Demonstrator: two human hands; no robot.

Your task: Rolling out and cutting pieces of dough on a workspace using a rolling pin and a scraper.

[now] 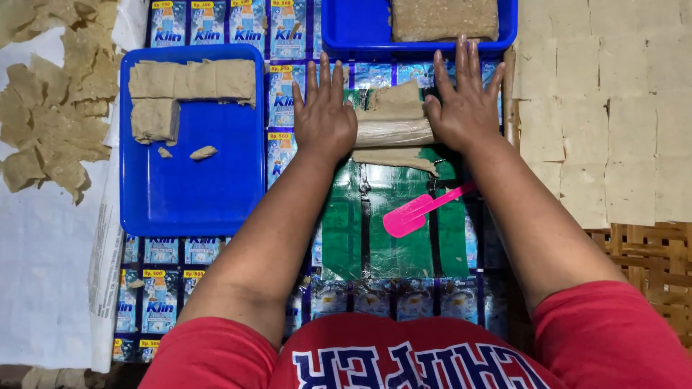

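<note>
My left hand (324,114) and my right hand (465,101) lie flat, fingers spread, on the two ends of a rolling pin (393,132). The pin rests across a strip of tan dough (395,102) on a green plastic-covered work surface (375,230). Dough shows both above and below the pin. A pink plastic spatula (418,209) lies on the green surface just below my right forearm.
A blue tray (194,187) at the left holds dough blocks (191,79) and small crumbs. A second blue tray (360,32) at the top carries a dough slab (443,18). Flat cut dough squares (605,108) cover a woven mat at right. Torn dough scraps (50,108) lie at left.
</note>
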